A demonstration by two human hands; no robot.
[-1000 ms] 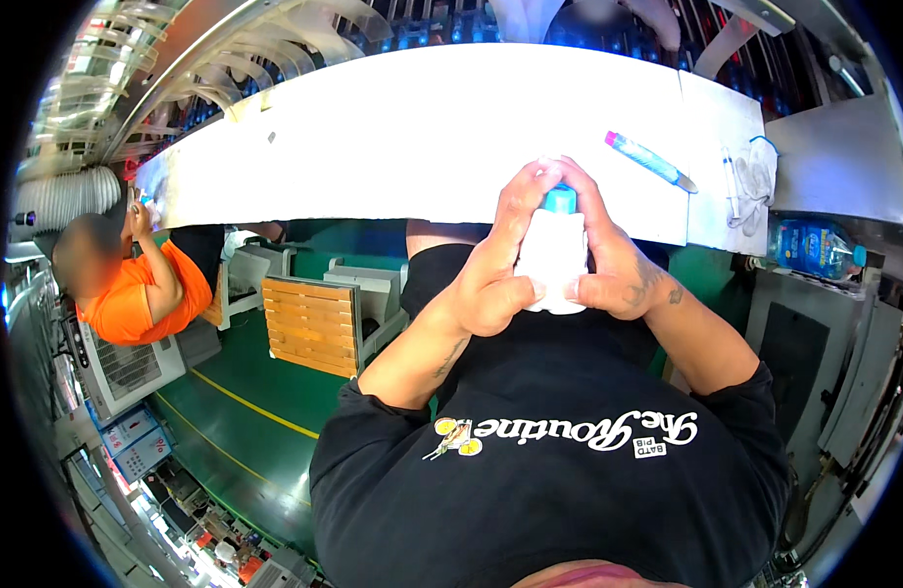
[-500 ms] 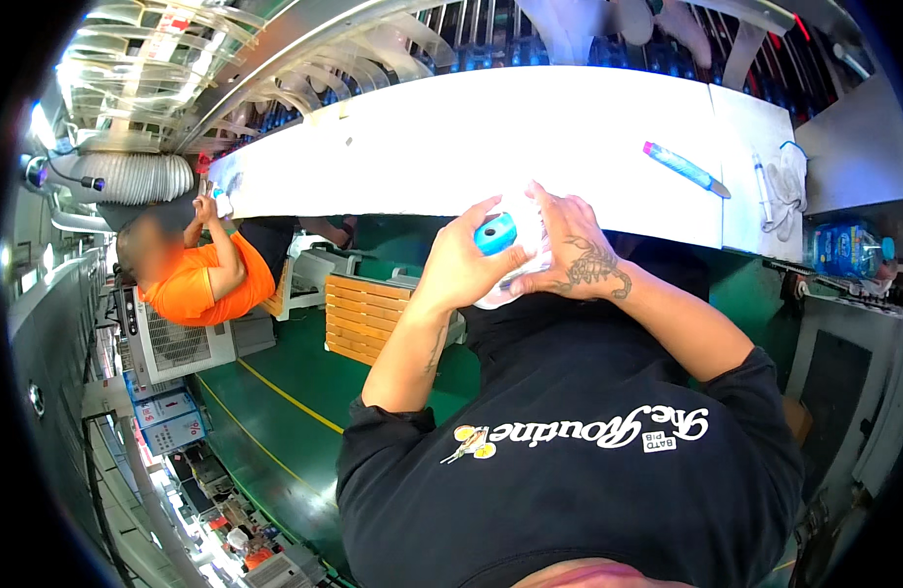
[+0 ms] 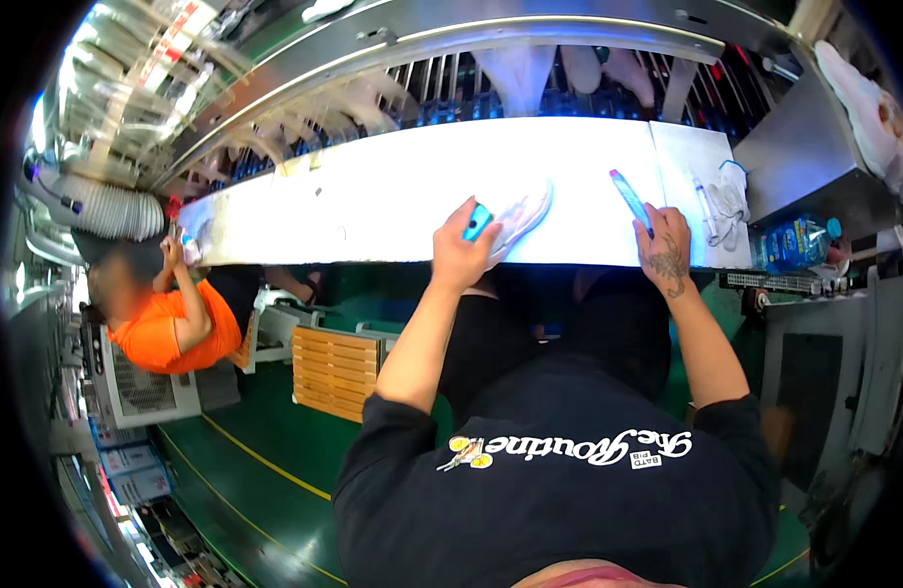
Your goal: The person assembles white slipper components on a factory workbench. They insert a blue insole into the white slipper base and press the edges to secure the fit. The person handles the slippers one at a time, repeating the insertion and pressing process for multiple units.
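Note:
My left hand [image 3: 457, 247] is closed on the heel end of a white shoe [image 3: 522, 221]. A blue block with a dark hole, apparently a shoe last [image 3: 477, 221], shows at the shoe's opening beside my fingers. The toe points up and right over the white tabletop [image 3: 392, 186]. Further right, my right hand [image 3: 665, 245] has its fingers round the near end of a slim blue tool [image 3: 630, 196]. Its pink end points away from me; the end in my hand is hidden.
White gloves [image 3: 732, 201] and a slim syringe-like tube [image 3: 705, 206] lie at the table's right end, near a blue-labelled bottle [image 3: 796, 245]. Behind the table runs a roller conveyor [image 3: 432, 88]. To the left, a person in orange [image 3: 201, 328] sits near a slatted wooden stool [image 3: 334, 372].
My hands have come apart. My left hand keeps the shoe and lowers it toward the table, while my right hand has let go of it and taken hold of the slim blue tool.

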